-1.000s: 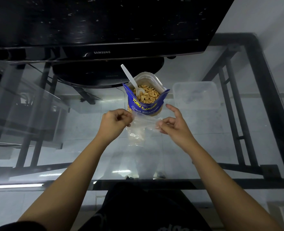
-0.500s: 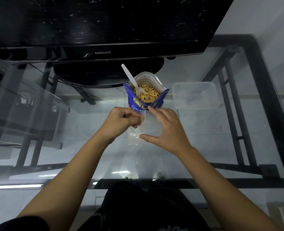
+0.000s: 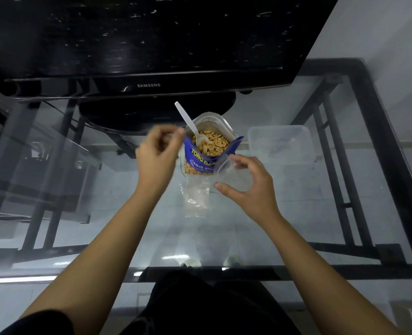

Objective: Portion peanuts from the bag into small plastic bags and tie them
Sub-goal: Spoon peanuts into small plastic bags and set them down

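Head view: glass table [image 3: 296, 213] under television [image 3: 151, 39].

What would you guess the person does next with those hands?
Probably the left hand takes the white spoon standing in the peanut bag. It is blurred beside the handle, holding nothing clearly visible, while the right hand holds a small clear bag, apparently empty, just beside the peanuts.
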